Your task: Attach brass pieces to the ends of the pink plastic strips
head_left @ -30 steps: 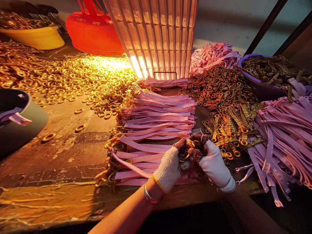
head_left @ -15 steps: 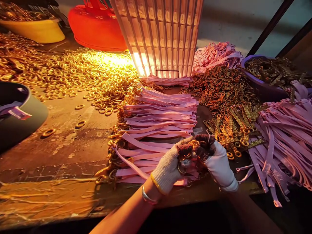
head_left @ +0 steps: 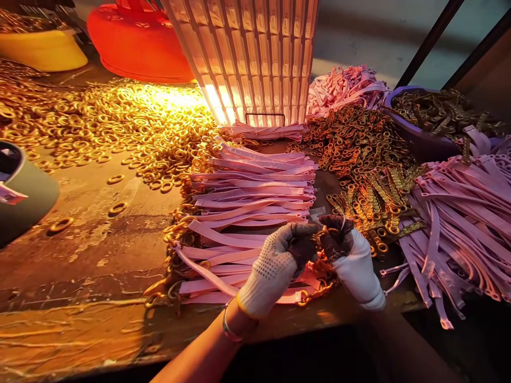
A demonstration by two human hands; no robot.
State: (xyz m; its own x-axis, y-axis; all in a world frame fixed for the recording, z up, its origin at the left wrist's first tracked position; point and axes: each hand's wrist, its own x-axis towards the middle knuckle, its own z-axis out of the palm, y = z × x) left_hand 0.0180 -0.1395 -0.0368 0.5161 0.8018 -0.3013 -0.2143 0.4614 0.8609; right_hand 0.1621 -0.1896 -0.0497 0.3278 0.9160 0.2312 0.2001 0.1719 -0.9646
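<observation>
Both my hands wear white knit gloves with dark fingertips and meet above the near edge of the table. My left hand (head_left: 277, 263) is closed, its back turned up; whatever its fingertips pinch is hidden. My right hand (head_left: 353, 263) is closed on a gold ring (head_left: 329, 232) at its fingertips. Below them lies a gold chain (head_left: 317, 291), beside the end of a pink strap. Beneath and beyond my left hand, pink straps (head_left: 255, 202) lie side by side in a row, with gold rings (head_left: 171, 234) at their left ends.
A heap of gold rings (head_left: 151, 133) spreads at the back left, near a red bag-like object (head_left: 139, 45). Gold tabs with rings (head_left: 363, 143) pile at the right, beside a purple basin (head_left: 423, 141) and loose pink straps (head_left: 459, 229). A grey-green container (head_left: 34, 197) stands left.
The view has shifted slightly to the right. My left hand has rolled so that its back faces up, and its fingertips have drawn slightly away from my right hand's. More chain shows below.
</observation>
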